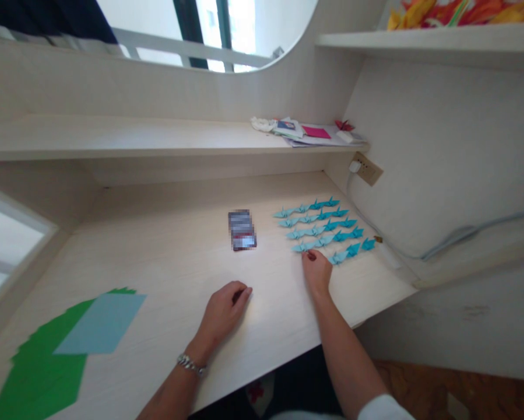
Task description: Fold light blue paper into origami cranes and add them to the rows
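Several blue paper cranes (325,228) lie in rows on the pale wooden desk (169,256). My right hand (316,270) reaches to the nearest row, its fingertips touching or pinching a crane at the row's left end; the fingers look closed together. My left hand (224,312) rests on the desk with the fingers curled under, nothing visible in it, a bracelet on the wrist. A phone (242,230) lies flat between the hands and the cranes.
A light blue square sheet (101,324) lies on green paper sheets (43,367) at the desk's front left. A shelf above holds papers and a red crane (344,125). A wall socket (366,168) with a white cable sits at right. Orange paper things sit on the top shelf.
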`<state>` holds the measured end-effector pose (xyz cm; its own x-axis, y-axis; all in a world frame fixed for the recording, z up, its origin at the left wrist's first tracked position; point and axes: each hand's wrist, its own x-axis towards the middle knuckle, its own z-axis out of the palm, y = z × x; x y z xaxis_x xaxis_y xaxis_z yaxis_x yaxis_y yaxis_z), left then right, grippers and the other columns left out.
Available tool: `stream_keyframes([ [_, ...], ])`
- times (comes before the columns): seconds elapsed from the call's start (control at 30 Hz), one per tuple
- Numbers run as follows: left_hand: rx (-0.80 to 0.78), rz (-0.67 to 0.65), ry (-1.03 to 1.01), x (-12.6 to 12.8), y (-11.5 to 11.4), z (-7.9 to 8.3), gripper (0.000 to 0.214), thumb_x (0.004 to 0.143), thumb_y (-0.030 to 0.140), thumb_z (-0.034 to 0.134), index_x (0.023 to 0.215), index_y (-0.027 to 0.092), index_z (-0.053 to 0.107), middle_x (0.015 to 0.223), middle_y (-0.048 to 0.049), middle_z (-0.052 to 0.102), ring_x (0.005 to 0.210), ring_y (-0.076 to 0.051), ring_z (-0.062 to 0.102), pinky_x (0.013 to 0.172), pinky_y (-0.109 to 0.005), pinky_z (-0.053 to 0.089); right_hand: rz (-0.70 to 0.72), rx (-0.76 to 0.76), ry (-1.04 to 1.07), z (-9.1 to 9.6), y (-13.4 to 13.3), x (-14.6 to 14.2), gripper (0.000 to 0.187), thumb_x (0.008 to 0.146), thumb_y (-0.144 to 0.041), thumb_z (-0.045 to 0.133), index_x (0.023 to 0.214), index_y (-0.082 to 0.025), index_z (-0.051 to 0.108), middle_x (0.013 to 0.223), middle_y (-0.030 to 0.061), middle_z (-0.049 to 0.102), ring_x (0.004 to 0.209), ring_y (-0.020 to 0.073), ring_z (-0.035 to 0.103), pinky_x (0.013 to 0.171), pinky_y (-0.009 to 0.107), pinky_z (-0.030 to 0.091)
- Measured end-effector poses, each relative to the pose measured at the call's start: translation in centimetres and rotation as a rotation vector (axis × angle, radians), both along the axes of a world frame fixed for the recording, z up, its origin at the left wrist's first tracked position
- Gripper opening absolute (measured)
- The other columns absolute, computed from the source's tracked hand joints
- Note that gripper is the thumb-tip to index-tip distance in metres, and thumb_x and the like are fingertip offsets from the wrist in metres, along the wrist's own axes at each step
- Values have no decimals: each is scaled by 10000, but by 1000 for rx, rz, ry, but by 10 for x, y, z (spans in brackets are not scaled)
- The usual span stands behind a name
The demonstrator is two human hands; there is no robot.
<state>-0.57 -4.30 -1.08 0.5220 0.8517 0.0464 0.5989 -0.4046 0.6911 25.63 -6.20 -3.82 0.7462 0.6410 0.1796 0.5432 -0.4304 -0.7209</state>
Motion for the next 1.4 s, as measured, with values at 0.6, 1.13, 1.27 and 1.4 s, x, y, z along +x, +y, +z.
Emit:
stream_keyframes([
  [0.6,-12,212,20,-40,-45,6,300,876,420,439,810,203,634,776,-27,677,699,-188,608,673,-298,460,568,-283,-272,18,-29,-86,365,909,-455,399,747,-237,643,741,3,689,673,150,592,586,244,305],
  [1.13,255,981,614,-192,-6,-10,504,868,475,406,1203,145,589,1406,-180,401,1259,-394,322,967,-570,271,669,-394,-280,12,-24,-84,384,890,-509,400,766,-263,668,742,1,679,635,153,561,533,254,247],
  [1.27,205,1000,630,-191,-7,-17,485,888,519,338,1209,257,591,1423,-111,408,1286,-393,267,939,-609,238,683,-406,-247,13,-24,-83,395,888,-525,378,788,-280,672,753,-2,684,651,162,567,535,250,250],
  [1.4,181,1006,576,-186,-10,-16,465,900,503,325,1179,273,619,1414,-105,425,1298,-385,252,949,-623,191,672,-427,-236,14,-24,-83,399,877,-528,390,788,-270,680,754,15,687,647,173,574,526,260,250],
])
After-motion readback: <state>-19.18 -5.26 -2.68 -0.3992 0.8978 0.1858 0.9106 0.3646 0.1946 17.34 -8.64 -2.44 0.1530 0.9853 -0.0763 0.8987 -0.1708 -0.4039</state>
